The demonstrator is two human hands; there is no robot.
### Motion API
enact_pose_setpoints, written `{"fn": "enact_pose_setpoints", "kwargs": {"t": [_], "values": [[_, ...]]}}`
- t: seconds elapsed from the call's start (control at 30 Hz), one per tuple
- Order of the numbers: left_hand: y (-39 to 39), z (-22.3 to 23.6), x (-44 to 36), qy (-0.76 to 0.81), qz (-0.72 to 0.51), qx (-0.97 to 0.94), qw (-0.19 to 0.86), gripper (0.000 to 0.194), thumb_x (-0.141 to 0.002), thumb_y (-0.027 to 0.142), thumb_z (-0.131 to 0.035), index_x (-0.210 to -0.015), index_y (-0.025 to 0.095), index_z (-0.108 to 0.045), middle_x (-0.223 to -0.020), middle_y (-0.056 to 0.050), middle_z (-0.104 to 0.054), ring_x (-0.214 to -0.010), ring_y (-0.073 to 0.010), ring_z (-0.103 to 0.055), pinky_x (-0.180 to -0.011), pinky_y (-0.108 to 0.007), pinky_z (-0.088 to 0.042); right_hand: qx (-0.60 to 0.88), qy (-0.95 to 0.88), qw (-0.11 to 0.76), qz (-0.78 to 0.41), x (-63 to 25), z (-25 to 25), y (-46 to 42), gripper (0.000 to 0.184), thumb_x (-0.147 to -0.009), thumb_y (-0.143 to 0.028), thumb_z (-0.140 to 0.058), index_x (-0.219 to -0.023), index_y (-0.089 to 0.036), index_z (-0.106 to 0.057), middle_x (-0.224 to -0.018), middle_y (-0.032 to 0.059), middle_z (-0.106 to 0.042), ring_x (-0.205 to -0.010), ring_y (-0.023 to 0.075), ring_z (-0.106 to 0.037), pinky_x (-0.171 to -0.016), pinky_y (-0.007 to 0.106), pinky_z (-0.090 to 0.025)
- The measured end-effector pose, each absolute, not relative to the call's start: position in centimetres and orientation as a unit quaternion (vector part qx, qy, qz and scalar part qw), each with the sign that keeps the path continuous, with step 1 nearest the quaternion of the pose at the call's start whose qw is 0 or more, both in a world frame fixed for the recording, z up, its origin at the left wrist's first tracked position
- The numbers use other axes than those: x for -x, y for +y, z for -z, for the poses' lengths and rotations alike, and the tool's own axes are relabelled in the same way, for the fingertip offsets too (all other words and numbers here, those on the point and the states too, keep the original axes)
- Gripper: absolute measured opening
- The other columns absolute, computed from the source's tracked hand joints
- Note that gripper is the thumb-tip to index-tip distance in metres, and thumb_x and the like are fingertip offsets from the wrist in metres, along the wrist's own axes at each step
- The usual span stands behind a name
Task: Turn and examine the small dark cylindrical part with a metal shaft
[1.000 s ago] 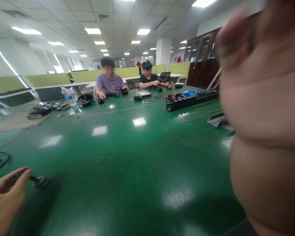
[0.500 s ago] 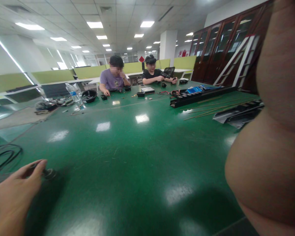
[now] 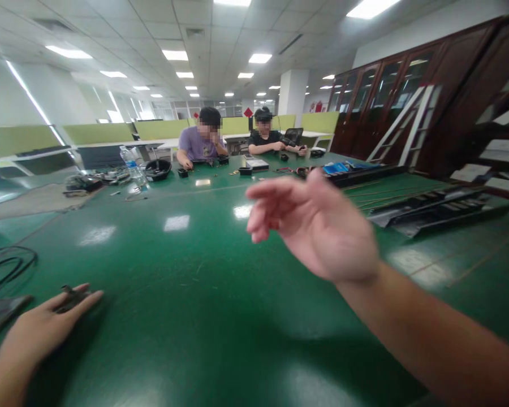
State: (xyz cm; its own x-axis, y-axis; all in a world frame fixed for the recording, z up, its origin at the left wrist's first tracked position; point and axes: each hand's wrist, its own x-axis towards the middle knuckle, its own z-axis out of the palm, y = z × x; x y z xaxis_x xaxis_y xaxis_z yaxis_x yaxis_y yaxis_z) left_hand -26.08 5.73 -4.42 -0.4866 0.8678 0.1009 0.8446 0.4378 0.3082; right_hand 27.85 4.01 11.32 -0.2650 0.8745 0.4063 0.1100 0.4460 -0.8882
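Observation:
My left hand (image 3: 38, 322) lies low at the left over the green table (image 3: 195, 271), its fingers around a small black part (image 3: 72, 297). The part is partly hidden by the fingers, and its exact shape is hard to make out. My right hand (image 3: 314, 226) is raised in the air above the table, close to the camera. Its fingers are loosely apart and nothing is in it. It touches nothing, and the nearest items are the black rail (image 3: 356, 178) and dark metal channels (image 3: 436, 212) beyond it.
A coiled black cable (image 3: 6, 265) lies at the far left. Thin rods (image 3: 390, 198) lie at the right. Two seated people (image 3: 201, 141) (image 3: 265, 135) work at the far end among small parts, near a water bottle (image 3: 131, 165) and a black bowl (image 3: 158, 168).
My right hand has moved away from the camera, no longer filling the right side, and now shows spread fingers. My left hand has shifted slightly, and its fingers lie flatter.

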Motion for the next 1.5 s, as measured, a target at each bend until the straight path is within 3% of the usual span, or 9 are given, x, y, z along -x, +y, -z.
{"fn": "enact_pose_setpoints", "kwargs": {"t": [0.13, 0.33, 0.5, 0.63, 0.73, 0.83, 1.0, 1.2, 1.5], "values": [[4.8, 3.0, 23.5, 0.856, -0.153, -0.481, 0.115, 0.055, -0.078, 0.056, -0.059, -0.125, 0.028, -0.063, -0.093, 0.000, -0.075, -0.083, -0.0250, -0.068, -0.075, -0.030, -0.049, 0.283, -0.699, 0.352, -0.555, -26.9, -4.3, 4.5, 0.042, -0.096, -0.048, -0.048, -0.109, -0.012, -0.067, -0.082, 0.0049, -0.069, -0.070, 0.0147, -0.065, -0.068, 0.030, -0.051], [5.5, 1.8, 16.5, 0.784, -0.208, -0.568, 0.139, 0.056, -0.076, 0.051, -0.063, -0.125, 0.024, -0.058, -0.113, 0.000, -0.071, -0.107, -0.0255, -0.065, -0.099, -0.037, -0.045, 0.391, -0.761, 0.274, -0.440, -27.5, 4.0, 5.7, 0.024, -0.085, -0.026, -0.065, -0.106, -0.015, -0.071, -0.083, 0.0043, -0.070, -0.072, 0.0143, -0.063, -0.068, 0.026, -0.048], [6.2, 1.6, 5.7, 0.654, -0.252, -0.683, 0.207, 0.051, -0.074, 0.053, -0.068, -0.111, 0.018, -0.064, -0.105, -0.007, -0.072, -0.097, -0.0261, -0.069, -0.093, -0.037, -0.053, 0.391, -0.771, 0.295, -0.408, -28.3, 4.5, 6.7, 0.026, -0.083, -0.022, -0.065, -0.107, -0.015, -0.069, -0.080, 0.0030, -0.069, -0.064, 0.0114, -0.058, -0.060, 0.023, -0.045], [5.9, 1.9, -2.2, 0.562, -0.247, -0.753, 0.238, 0.030, -0.078, 0.034, -0.069, -0.107, 0.027, -0.068, -0.102, -0.001, -0.072, -0.093, -0.0216, -0.068, -0.089, -0.033, -0.054, 0.389, -0.753, 0.314, -0.427, -28.6, 4.7, 7.3, 0.039, -0.076, -0.016, -0.068, -0.114, -0.015, -0.063, -0.086, 0.0031, -0.069, -0.063, 0.0103, -0.058, -0.059, 0.022, -0.045], [5.7, 2.5, -5.3, 0.515, -0.243, -0.788, 0.233, 0.028, -0.078, 0.023, -0.070, -0.105, 0.029, -0.070, -0.105, -0.001, -0.070, -0.099, -0.0225, -0.065, -0.092, -0.035, -0.051, 0.379, -0.748, 0.321, -0.440, -28.7, 5.1, 7.4, 0.052, -0.070, -0.015, -0.072, -0.121, -0.016, -0.058, -0.096, 0.0041, -0.068, -0.065, 0.0104, -0.060, -0.060, 0.022, -0.046], [6.0, 3.4, -6.1, 0.474, -0.244, -0.812, 0.237, 0.032, -0.081, 0.020, -0.068, -0.111, 0.031, -0.069, -0.107, -0.002, -0.067, -0.099, -0.0204, -0.064, -0.092, -0.033, -0.050, 0.388, -0.747, 0.322, -0.433, -28.6, 5.4, 7.5, 0.050, -0.068, -0.016, -0.074, -0.117, -0.017, -0.060, -0.095, 0.0037, -0.066, -0.066, 0.0115, -0.061, -0.060, 0.022, -0.046], [6.9, 5.3, -5.5, 0.463, -0.264, -0.813, 0.232, 0.044, -0.083, 0.020, -0.067, -0.125, 0.029, -0.060, -0.118, -0.004, -0.065, -0.110, -0.0219, -0.061, -0.100, -0.037, -0.047, 0.414, -0.764, 0.286, -0.404, -28.4, 5.5, 7.8, 0.035, -0.070, -0.021, -0.075, -0.104, -0.018, -0.068, -0.067, -0.0029, -0.061, -0.059, 0.0126, -0.057, -0.057, 0.022, -0.042], [7.0, 5.7, -5.6, 0.473, -0.267, -0.811, 0.218, 0.029, -0.081, 0.022, -0.071, -0.109, 0.026, -0.063, -0.107, -0.004, -0.068, -0.101, -0.0234, -0.064, -0.092, -0.037, -0.051, 0.421, -0.776, 0.284, -0.374, -28.3, 5.1, 7.8, 0.035, -0.070, -0.022, -0.074, -0.105, -0.019, -0.069, -0.067, -0.0029, -0.061, -0.059, 0.0126, -0.056, -0.059, 0.023, -0.041], [7.1, 5.6, -5.9, 0.456, -0.274, -0.815, 0.228, 0.026, -0.084, 0.025, -0.070, -0.109, 0.026, -0.064, -0.106, -0.004, -0.067, -0.101, -0.0225, -0.063, -0.092, -0.037, -0.049, 0.426, -0.791, 0.280, -0.338, -28.1, 5.4, 8.0, 0.028, -0.074, -0.021, -0.070, -0.102, -0.018, -0.070, -0.077, -0.0003, -0.066, -0.062, 0.0125, -0.056, -0.062, 0.023, -0.044]]}}
